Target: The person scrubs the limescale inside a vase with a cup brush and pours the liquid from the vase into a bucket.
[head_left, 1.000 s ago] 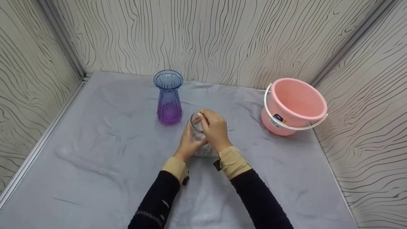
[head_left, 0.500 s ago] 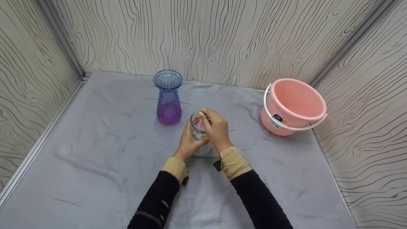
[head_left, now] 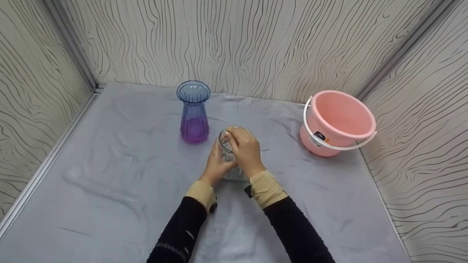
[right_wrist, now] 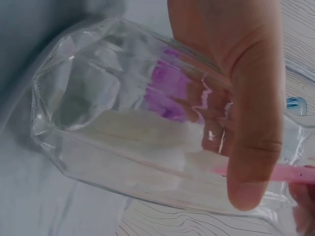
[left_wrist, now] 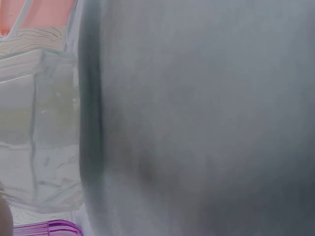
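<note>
A clear faceted glass stands mid-table on the grey cloth. My left hand grips its near-left side. My right hand clasps the rim from above, covering most of the mouth. In the right wrist view the thumb presses on the outside of the glass, and a pink thing shows inside near the rim, by the fingertips. What it is cannot be told. The left wrist view shows the glass wall close up beside the cloth.
A blue-to-purple ribbed vase stands just behind and left of the glass; its base shows in the left wrist view. A pink bucket with a white handle sits at the back right. Patterned walls close in three sides.
My right hand has shifted slightly left over the glass mouth, and the pink thing seen under its fingers half a second ago is now covered. The left hand and glass stay put.
</note>
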Demonstrator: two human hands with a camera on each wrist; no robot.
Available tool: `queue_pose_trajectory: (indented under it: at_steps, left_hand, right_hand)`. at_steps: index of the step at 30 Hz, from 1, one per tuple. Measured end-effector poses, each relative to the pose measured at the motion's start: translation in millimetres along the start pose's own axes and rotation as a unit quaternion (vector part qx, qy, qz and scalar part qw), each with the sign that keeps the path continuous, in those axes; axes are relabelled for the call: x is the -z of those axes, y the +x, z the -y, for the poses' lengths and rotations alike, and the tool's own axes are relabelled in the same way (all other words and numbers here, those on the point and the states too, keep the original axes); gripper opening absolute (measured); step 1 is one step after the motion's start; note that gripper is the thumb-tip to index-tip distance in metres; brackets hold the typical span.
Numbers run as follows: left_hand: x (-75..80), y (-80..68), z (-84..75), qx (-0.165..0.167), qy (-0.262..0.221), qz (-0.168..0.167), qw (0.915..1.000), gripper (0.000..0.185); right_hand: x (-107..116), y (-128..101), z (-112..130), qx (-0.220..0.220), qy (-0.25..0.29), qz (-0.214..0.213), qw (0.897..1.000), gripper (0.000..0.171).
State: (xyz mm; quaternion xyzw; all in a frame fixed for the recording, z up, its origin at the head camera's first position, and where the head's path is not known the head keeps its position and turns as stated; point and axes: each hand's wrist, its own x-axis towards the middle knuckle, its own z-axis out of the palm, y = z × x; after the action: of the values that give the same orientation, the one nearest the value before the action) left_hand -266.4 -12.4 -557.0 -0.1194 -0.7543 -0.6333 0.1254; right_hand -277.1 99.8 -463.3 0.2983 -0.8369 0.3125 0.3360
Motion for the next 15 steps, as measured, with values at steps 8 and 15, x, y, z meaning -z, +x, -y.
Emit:
queue_pose_trajectory:
  at_steps: [8, 15]
  left_hand:
    - [0.3, -0.3, -0.1, -0.016, -0.002, -0.003, 0.9999, 0.092]
    - [1.1, -0.4, -0.3, -0.008, -0.003, -0.002, 1.0, 0.091]
  right_hand:
    - [1.0, 0.9, 0.8, -0.018, -0.005, 0.017, 1.0, 0.011]
    - [1.1, 1.2, -1.4, -0.028, 0.015, 0.02, 0.999, 0.014]
